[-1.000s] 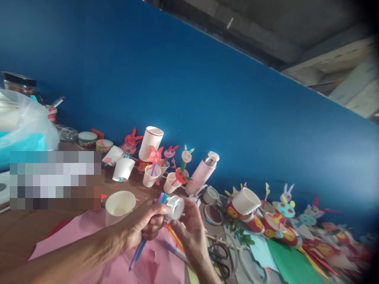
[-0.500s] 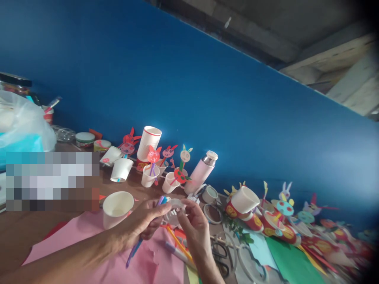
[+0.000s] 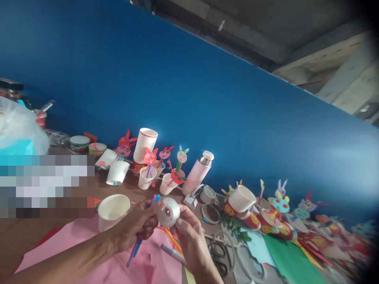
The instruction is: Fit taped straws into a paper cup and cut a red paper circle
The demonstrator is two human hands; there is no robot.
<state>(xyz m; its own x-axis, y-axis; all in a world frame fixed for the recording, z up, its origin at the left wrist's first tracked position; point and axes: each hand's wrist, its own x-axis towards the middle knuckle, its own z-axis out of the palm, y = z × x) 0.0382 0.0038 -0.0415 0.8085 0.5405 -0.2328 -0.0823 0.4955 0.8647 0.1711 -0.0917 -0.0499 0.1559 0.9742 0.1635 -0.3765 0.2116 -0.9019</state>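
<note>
My left hand (image 3: 139, 225) grips two straws (image 3: 136, 245), one purple and one blue, that slant down over a pink paper sheet (image 3: 118, 264). Its fingertips also touch a white tape roll (image 3: 168, 212). My right hand (image 3: 189, 232) holds that roll from the right, with its flat face and red core turned toward me. A white paper cup (image 3: 113, 210) stands just left of my left hand.
Paper cups with paper bunny faces on straws (image 3: 149, 165) line the blue wall (image 3: 189, 102). A stack of cups (image 3: 144, 145), a pink flask (image 3: 197, 172), tape rolls (image 3: 210, 213), scissors (image 3: 219, 258), red printed cups (image 3: 245, 215) and green paper (image 3: 293, 264) lie on the table.
The tape roll has been turned between both hands, so its flat face now points at me. The view has drifted slightly right.
</note>
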